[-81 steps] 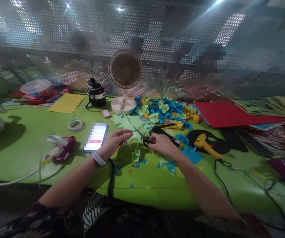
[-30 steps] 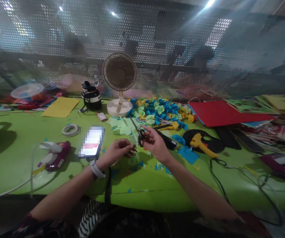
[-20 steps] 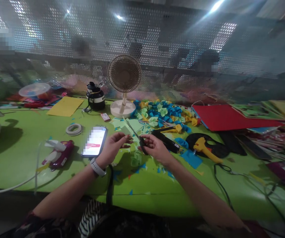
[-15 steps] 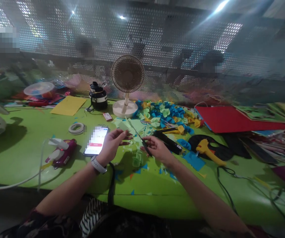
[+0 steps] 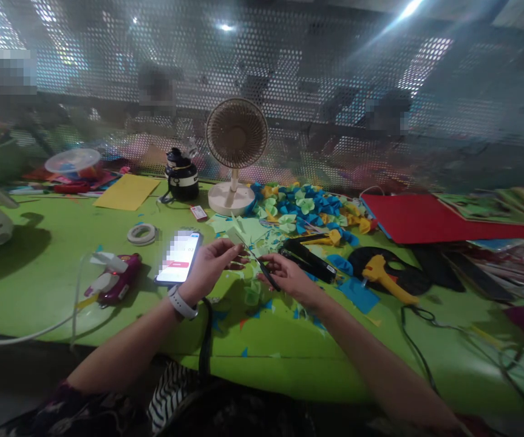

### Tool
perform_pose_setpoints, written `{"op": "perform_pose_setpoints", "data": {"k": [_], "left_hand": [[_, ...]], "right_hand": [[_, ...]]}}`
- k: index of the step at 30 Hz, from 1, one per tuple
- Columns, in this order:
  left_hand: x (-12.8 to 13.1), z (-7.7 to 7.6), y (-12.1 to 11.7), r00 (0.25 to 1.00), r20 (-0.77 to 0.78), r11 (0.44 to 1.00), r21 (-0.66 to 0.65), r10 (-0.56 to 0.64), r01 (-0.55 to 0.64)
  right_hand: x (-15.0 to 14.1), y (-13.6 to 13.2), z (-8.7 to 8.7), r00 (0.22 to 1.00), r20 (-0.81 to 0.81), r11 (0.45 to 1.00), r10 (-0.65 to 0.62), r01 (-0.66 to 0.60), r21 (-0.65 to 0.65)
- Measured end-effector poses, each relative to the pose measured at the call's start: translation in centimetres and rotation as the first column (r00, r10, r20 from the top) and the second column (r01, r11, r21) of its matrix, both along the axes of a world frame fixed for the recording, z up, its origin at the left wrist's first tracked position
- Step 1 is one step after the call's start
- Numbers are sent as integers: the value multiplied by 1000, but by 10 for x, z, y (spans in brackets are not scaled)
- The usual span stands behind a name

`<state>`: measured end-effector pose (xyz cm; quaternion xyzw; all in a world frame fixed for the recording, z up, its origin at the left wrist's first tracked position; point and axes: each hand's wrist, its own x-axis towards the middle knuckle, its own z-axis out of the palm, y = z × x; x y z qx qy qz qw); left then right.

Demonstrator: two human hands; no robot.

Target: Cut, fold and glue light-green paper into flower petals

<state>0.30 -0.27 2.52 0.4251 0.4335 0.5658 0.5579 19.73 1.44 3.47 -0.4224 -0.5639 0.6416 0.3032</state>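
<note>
Between the two hands, above the near middle of the worktop (image 5: 262,371), the scissors (image 5: 269,277) lie aslant, their long axis running from the handles at the right hand (image 5: 292,280) away from the body and leftward, so that the blades reach toward the fingertips of the left hand (image 5: 211,266). The right hand is the nearer, its fingers clamped on the handles; the blade tips are close by the left thumb and forefinger, though whether they touch cannot be told. The left hand is curled with thumb and forefinger near each other; whether a slip of paper is pinched there is too blurred to tell. The hands themselves are apart, roughly level with one another. Just beyond the blades lie pale green paper pieces (image 5: 249,228); the phone (image 5: 178,261) is just beside the left hand, on its outer side.
</note>
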Motion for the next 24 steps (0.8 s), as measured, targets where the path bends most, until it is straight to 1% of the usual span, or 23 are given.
{"op": "perform_pose_setpoints", "data": {"k": [6, 13, 19, 24], "left_hand": [[0, -2, 0, 1000, 11, 1000, 10, -20, 19], [0, -1, 1, 1000, 15, 1000, -10, -11, 11], [-1, 0, 2, 998, 60, 999, -36, -15, 17], [-2, 1, 3, 997, 70, 999, -34, -33, 36]], "right_hand": [[-1, -1, 4, 1000, 16, 1000, -19, 19, -9], [0, 0, -2, 1000, 0, 1000, 18, -18, 12], [-1, 0, -3, 1000, 6, 1000, -9, 9, 5], [-2, 0, -3, 999, 23, 999, -27, 28, -18]]}}
